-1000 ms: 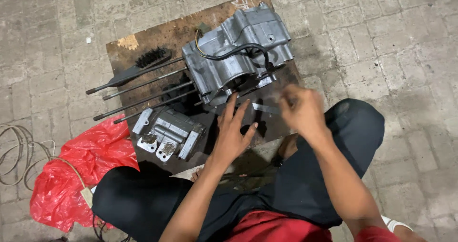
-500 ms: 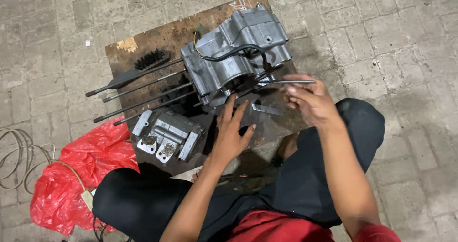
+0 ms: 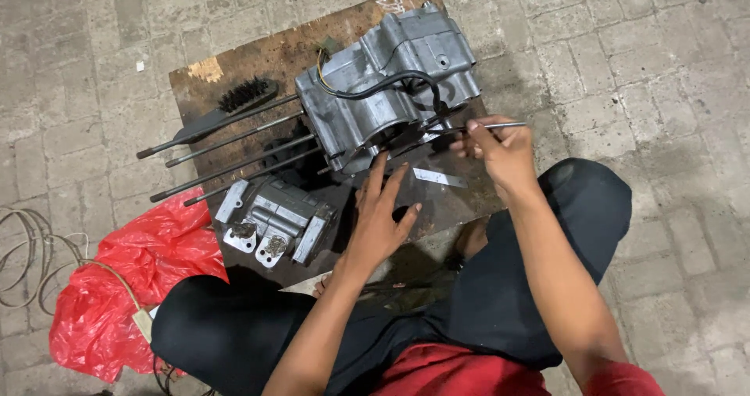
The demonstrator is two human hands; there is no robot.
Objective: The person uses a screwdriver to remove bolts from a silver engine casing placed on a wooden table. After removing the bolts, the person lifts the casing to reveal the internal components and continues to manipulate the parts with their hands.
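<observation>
A grey metal engine case (image 3: pixel 391 83) lies on a dark wooden board (image 3: pixel 258 60), with several long studs sticking out to its left and a black cable looped over it. My right hand (image 3: pixel 500 150) pinches a thin metal rod (image 3: pixel 500 125) whose tip points at the case's near side. Spread flat on the board just below the case is my left hand (image 3: pixel 383 216), fingers apart and empty. A small shiny metal strip (image 3: pixel 437 177) lies between my hands.
A smaller grey engine part (image 3: pixel 273 220) sits on the board's near left. A black brush (image 3: pixel 234 103) lies at the board's far left. A red plastic bag (image 3: pixel 133 287) and pale wires (image 3: pixel 31 247) lie on the brick paving to my left.
My right hand has lifted from the board's right side and moved up to the engine case with the thin rod. My left hand has stayed in place.
</observation>
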